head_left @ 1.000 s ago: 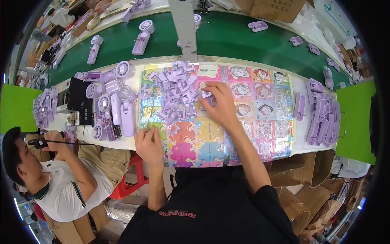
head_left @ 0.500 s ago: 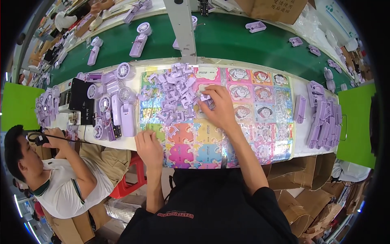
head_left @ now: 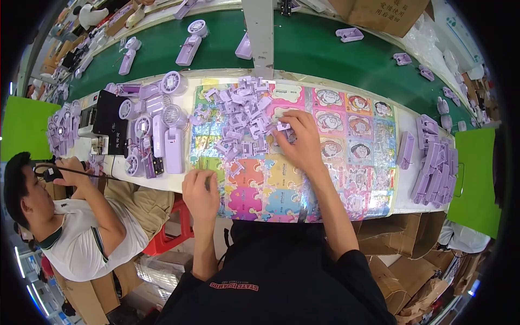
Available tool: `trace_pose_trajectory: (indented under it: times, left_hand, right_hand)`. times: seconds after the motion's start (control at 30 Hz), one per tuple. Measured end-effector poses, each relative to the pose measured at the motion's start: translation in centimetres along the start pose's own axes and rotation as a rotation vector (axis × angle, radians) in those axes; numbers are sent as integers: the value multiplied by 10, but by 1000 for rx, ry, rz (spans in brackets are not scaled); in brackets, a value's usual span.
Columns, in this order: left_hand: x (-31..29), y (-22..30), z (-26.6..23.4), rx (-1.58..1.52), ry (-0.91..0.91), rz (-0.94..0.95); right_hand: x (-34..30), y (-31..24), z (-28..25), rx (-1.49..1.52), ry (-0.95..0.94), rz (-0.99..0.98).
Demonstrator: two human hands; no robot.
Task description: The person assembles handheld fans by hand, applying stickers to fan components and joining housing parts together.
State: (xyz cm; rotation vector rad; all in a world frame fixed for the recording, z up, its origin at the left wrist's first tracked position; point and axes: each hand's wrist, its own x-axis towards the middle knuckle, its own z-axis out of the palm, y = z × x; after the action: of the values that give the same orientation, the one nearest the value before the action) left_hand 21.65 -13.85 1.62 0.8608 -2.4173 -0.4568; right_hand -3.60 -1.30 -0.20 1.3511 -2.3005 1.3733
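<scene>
My right hand (head_left: 301, 140) reaches over the sheet of colourful printed stickers (head_left: 246, 201), its thumb and fingers closed on a small light-purple plastic part (head_left: 283, 126). Just left of those fingertips lies a loose pile of similar purple parts (head_left: 238, 111). One small purple part (head_left: 235, 168) sits apart, below the pile. At the near left edge of the sheet rests my left hand (head_left: 200, 190), with its fingers curled in. A dark patch shows between its thumb and fingers, and I cannot make out what is there.
Purple handheld fan bodies (head_left: 172, 149) crowd the table's left side beside a black box (head_left: 111, 130). Purple shells (head_left: 433, 170) are stacked at the right. Beyond runs a green conveyor belt (head_left: 309, 51) behind a metal post (head_left: 264, 40). A co-worker (head_left: 81, 227) sits at the left.
The view has shifted slightly, so the table appears a little farther right. My right hand keeps hold of the small part beside the pile. My left hand's thumb and fingers show a wider gap.
</scene>
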Motion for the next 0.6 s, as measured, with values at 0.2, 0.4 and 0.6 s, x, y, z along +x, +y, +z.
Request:
trace_pose_trajectory:
  times: [0.2,0.4,0.6]
  left_hand:
    - [5,4,7,130,-124,-82]
    - [28,6,-6,-187,-92,-170]
    - [37,-2,0,38,-153,146]
  right_hand:
    - [-1,1,0,0,-1,4]
    - [0,0,-1,4,4,-2]
    - [-1,0,0,3,0,5]
